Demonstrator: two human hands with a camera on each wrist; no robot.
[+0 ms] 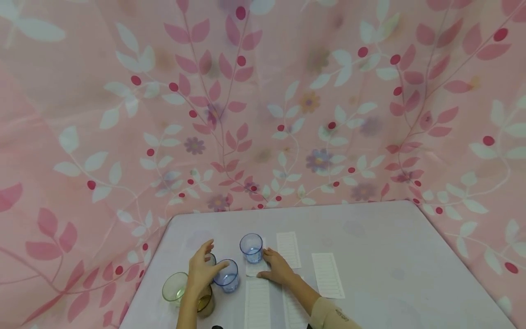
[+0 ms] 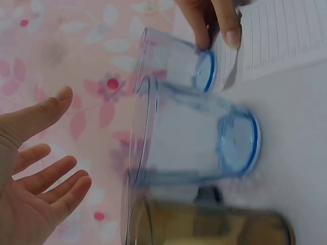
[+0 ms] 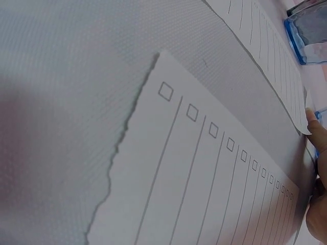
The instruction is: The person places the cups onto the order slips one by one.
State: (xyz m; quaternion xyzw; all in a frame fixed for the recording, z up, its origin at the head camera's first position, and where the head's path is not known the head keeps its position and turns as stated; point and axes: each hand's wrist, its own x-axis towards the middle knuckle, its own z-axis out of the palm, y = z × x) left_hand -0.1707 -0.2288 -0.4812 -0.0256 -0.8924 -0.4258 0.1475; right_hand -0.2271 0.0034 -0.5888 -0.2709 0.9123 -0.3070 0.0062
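Note:
My left hand (image 1: 201, 269) hovers over a cluster of glasses with its fingers spread and nothing in its grasp. Beside its thumb stands a blue glass (image 1: 227, 279). An amber glass (image 1: 206, 302) and a pale green glass (image 1: 174, 289) stand nearer me, while a darker glass (image 1: 211, 260) is partly hidden behind that hand. Farther back, another blue glass (image 1: 251, 249) stands upright on a paper strip (image 1: 250, 270). My right hand (image 1: 279, 268) is low beside it, one fingertip at the glass's base and the thumb at the strip's edge.
More lined paper strips lie on the pale table (image 1: 382, 256): one at the back (image 1: 289, 250), one to the right (image 1: 328, 276), and two nearer me (image 1: 257, 305). A floral pink curtain (image 1: 263, 114) hangs behind the table. A small black object (image 1: 217, 327) shows at the bottom.

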